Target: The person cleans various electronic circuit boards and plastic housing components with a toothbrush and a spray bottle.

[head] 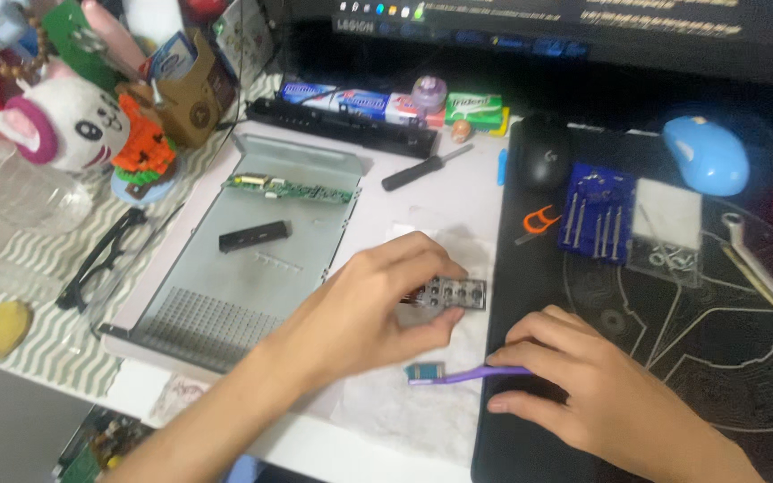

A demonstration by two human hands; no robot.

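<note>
Left hand [378,309]: fingers closed on dark button panel [454,292]
Right hand [583,380]: pinching purple toothbrush [458,374] — over white tissue [404,407]
Far edge: long blue-white tube box [351,101], green packet [473,109]

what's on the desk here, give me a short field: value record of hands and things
left hand: left hand pinches a small dark button-pad board over a white tissue
right hand: right hand grips a purple toothbrush, bristles pointing left
left of hands: grey metal cover with a green circuit board and a black strip lying in it
behind: black screwdriver, black mouse, blue mouse
right side: blue bit holder on a black mat
far left: black glasses
</note>
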